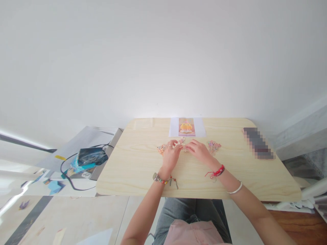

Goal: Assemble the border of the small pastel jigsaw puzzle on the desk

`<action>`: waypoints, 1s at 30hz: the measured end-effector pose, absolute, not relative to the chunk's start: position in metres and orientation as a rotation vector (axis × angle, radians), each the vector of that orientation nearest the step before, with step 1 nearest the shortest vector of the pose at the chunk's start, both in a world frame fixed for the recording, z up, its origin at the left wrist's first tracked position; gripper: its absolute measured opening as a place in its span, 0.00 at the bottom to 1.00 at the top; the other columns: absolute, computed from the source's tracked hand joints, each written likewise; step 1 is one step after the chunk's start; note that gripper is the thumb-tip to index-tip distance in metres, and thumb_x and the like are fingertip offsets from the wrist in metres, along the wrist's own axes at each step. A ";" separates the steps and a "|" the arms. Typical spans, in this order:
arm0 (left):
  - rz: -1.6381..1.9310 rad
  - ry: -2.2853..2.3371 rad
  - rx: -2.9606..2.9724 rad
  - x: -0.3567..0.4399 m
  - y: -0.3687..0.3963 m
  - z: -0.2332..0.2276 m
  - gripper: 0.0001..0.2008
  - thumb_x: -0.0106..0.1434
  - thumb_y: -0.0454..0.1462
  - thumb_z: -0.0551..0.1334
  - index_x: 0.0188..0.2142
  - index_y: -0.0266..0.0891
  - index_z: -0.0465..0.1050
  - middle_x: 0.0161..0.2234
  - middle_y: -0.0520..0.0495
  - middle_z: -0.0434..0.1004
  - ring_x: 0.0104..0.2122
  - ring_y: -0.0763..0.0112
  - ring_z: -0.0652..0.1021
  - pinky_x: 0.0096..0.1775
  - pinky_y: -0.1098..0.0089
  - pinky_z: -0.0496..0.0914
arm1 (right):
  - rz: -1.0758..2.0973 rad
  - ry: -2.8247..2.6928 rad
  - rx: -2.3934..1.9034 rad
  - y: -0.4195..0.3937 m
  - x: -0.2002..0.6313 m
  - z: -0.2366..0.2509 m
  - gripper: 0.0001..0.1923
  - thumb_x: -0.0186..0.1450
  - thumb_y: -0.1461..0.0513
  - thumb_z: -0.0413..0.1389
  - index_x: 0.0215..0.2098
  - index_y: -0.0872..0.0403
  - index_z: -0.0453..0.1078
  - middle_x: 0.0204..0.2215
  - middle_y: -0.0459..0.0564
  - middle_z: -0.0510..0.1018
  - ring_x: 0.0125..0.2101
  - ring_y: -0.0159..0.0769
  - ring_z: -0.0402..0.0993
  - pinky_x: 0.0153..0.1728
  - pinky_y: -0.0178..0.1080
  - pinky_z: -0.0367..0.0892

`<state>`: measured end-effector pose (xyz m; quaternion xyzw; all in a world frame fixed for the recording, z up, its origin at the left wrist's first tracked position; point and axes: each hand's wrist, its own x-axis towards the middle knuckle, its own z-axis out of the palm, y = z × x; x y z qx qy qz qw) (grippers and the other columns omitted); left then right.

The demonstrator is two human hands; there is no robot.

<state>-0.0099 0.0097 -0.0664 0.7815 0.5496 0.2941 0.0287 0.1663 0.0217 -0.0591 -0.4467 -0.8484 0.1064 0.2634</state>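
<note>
Two hands work small puzzle pieces together at the middle of a pale wooden bench.

The left hand [170, 154] and right hand [200, 152] meet fingertip to fingertip, both pinching a small joined cluster of pieces [182, 144] resting on the bench [133, 163]. A loose pile of pieces [161, 148] lies just left of the left hand, another pile [214, 146] just right of the right hand. A reference picture [187, 127] lies flat beyond them, near the far edge.
</note>
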 end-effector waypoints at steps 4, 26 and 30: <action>0.996 1.868 2.339 -0.047 0.005 -0.060 0.07 0.60 0.34 0.57 0.38 0.42 0.72 0.42 0.44 0.66 0.37 0.68 0.70 0.36 0.69 0.69 | 0.327 -2.358 -1.175 0.034 0.128 -0.057 0.08 0.64 0.65 0.50 0.35 0.53 0.71 0.33 0.49 0.72 0.32 0.32 0.69 0.33 0.34 0.62; 0.852 1.791 2.326 -0.035 0.000 -0.058 0.07 0.60 0.33 0.57 0.37 0.40 0.71 0.43 0.44 0.65 0.39 0.68 0.70 0.39 0.67 0.70 | 0.378 -2.225 -1.449 0.025 0.186 -0.065 0.09 0.64 0.63 0.49 0.35 0.54 0.71 0.36 0.51 0.71 0.35 0.35 0.69 0.37 0.36 0.63; 0.692 1.693 2.397 -0.009 0.002 -0.062 0.07 0.58 0.32 0.59 0.37 0.41 0.71 0.43 0.46 0.64 0.39 0.69 0.69 0.41 0.65 0.69 | 0.357 -2.272 -1.479 0.020 0.192 -0.069 0.08 0.64 0.63 0.50 0.34 0.54 0.70 0.36 0.51 0.70 0.35 0.35 0.69 0.37 0.36 0.62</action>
